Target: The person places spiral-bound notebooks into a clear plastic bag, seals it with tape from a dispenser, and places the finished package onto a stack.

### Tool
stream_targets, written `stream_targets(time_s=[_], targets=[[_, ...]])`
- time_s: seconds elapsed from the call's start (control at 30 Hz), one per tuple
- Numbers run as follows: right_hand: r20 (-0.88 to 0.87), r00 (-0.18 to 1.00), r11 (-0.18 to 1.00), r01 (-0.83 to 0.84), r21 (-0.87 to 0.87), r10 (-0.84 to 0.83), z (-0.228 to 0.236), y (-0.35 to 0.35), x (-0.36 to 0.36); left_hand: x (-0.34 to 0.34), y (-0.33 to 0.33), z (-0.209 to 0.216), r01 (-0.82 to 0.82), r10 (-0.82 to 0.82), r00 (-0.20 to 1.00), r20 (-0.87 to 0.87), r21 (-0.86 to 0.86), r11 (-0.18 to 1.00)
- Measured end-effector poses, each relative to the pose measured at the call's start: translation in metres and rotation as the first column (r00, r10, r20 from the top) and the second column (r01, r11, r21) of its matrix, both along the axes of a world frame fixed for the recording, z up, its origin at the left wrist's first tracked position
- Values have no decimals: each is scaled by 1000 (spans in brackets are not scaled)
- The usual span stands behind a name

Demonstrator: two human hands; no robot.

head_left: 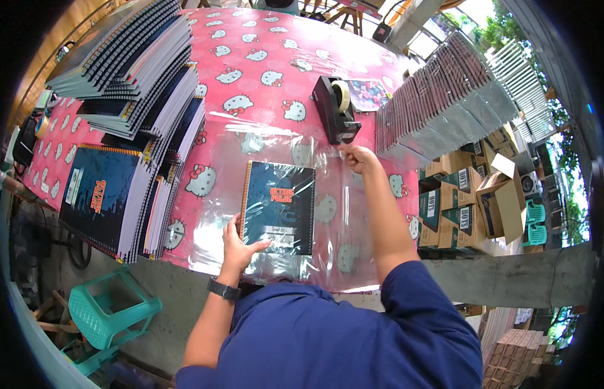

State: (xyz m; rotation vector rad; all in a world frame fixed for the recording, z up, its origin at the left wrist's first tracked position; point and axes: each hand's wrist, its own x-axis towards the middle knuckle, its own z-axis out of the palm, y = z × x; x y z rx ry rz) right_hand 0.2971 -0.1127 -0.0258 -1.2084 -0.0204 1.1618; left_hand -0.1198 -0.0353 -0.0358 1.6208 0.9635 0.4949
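A dark blue spiral notebook (282,204) with orange lettering lies face up on a sheet of clear plastic film (214,240), and glare on its cover suggests film over it. My left hand (238,249), a black watch on its wrist, rests at the notebook's lower left edge. Its fingers are apart, the thumb stretched onto the cover. To the upper right, my right hand (358,158) is closed in a pinch just below the front of a black tape dispenser (331,113). What sits between those fingertips is too small to make out.
Stacked spiral notebooks (130,97) rise on the left of the pink cat-patterned table (250,65). A long row of plastic-wrapped notebooks (445,104) stands on the right, beside cardboard boxes (461,207). A green stool (110,308) is on the floor at lower left.
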Motion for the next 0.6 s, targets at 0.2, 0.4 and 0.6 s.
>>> stream_targets(time_s=[0.2, 0.4, 0.6], targets=[[633, 296, 638, -647, -419, 716, 102, 25, -138, -5, 3, -13, -64, 64, 998, 0, 36, 997], [405, -700, 234, -332, -914, 588, 94, 37, -248, -3, 1, -3, 2, -2, 1000, -27, 4, 1000], [585, -398, 628, -30, -778, 706, 79, 25, -191, -10, 8, -3, 102, -100, 994, -44, 52, 993]])
